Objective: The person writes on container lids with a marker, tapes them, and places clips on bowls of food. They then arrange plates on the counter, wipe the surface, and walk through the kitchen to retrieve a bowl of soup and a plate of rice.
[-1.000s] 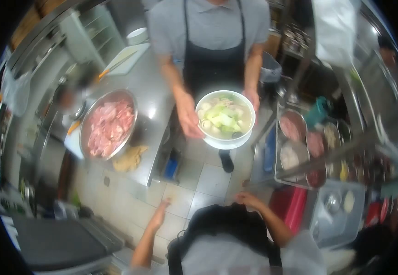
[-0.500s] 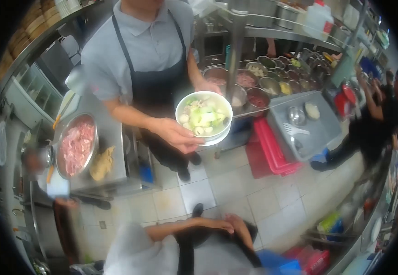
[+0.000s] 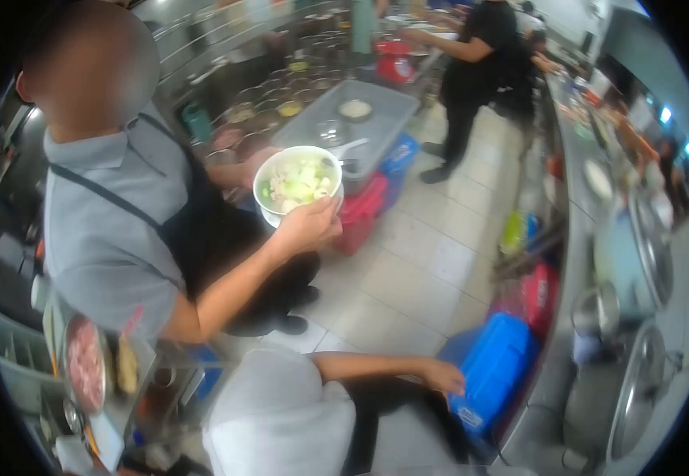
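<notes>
My left hand [image 3: 444, 377] hangs in front of my apron at the lower middle, beside a blue container [image 3: 493, 369]. Its blurred fingers look loosely open, with nothing visible in them; contact with the container cannot be made out. My right hand is out of view. Facing me at the left, a person in a grey shirt [image 3: 114, 230] and dark apron supports a white bowl [image 3: 297, 180] with both hands. Pale green and whitish food pieces fill the bowl, and a white plate shows under it.
A grey tray [image 3: 392, 103] with small bowls stands beyond the bowl, above red bins [image 3: 364, 213]. Meat lies in a metal bowl [image 3: 88, 365] at lower left. Another person in black [image 3: 483, 59] stands farther back. Pots [image 3: 638, 389] line the right counter.
The view has swung to the right. My hands were close together before; now the left is apart, near the blue container, and the right is gone from view. The other person still holds the bowl.
</notes>
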{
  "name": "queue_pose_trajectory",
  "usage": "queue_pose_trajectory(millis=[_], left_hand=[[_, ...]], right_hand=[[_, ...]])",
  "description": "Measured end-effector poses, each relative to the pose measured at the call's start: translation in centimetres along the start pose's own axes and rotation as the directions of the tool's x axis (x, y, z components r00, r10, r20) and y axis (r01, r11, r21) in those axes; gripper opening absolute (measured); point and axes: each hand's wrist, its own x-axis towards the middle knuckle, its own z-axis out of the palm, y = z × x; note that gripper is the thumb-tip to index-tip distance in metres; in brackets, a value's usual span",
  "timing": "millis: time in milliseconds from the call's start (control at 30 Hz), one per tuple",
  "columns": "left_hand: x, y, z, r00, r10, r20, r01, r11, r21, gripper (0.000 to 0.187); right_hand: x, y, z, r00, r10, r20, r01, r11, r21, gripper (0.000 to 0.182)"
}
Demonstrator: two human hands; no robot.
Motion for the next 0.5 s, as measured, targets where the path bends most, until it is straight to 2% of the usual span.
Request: queue_pose_trajectory(millis=[33, 67, 100, 167, 200, 233, 333, 367, 433, 500], left_hand=[[0.4, 0.7, 0.1, 0.996, -0.042, 0.079, 0.041, 0.999, 0.020, 0.049], [1.8, 0.1, 0.3, 0.996, -0.056, 0.066, 0.055, 0.998, 0.015, 0.048], [2.9, -1.0, 0.8, 0.992, -0.051, 0.117, 0.048, 0.999, 0.024, 0.048], [4.6, -3.1, 1.4, 0.982, 0.043, 0.186, -0.038, 0.999, -0.030, 0.047], [5.0, -3.8, 1.4, 0.975, -0.019, 0.223, 0.054, 0.987, -0.152, 0.045], [3.4, -2.0, 1.1, 0.969, 0.002, 0.247, 0.038, 0.987, -0.156, 0.045], [3.0, -0.6, -2.1, 0.976, -0.092, 0.195, 0.125, 0.979, -0.163, 0.050], [2.9, -1.2, -2.4, 0.973, -0.181, 0.145, 0.197, 0.975, -0.100, 0.050], [2.4, -1.7, -3.0, 0.958, -0.267, 0.105, 0.271, 0.962, -0.033, 0.051], [1.8, -0.7, -3.3, 0.954, -0.299, -0.008, 0.295, 0.946, -0.131, 0.054]], right_hand=[[-0.3, 0.5, -0.6, 1.000, -0.017, -0.024, 0.017, 1.000, 0.009, 0.033], [-0.5, 0.9, -1.6, 0.998, -0.032, -0.048, 0.033, 0.999, 0.019, 0.033], [-0.9, 1.4, -2.2, 0.996, -0.045, -0.074, 0.048, 0.998, 0.033, 0.033], [-1.0, 2.2, -3.7, 0.990, -0.068, -0.123, 0.078, 0.994, 0.074, 0.032], [-0.8, 2.5, -4.4, 0.987, -0.086, -0.139, 0.098, 0.992, 0.083, 0.032], [-1.2, 2.3, -4.3, 0.982, -0.088, -0.165, 0.104, 0.990, 0.093, 0.032], [1.3, 1.3, -5.8, 0.977, 0.012, -0.213, 0.041, 0.969, 0.245, 0.031], [1.8, 0.5, -6.1, 0.972, 0.105, -0.208, -0.030, 0.941, 0.338, 0.030], [3.0, -0.9, -6.7, 0.972, 0.103, -0.209, -0.034, 0.950, 0.309, 0.032], [4.4, -1.3, -8.1, 0.974, 0.109, -0.196, -0.051, 0.960, 0.277, 0.033]])
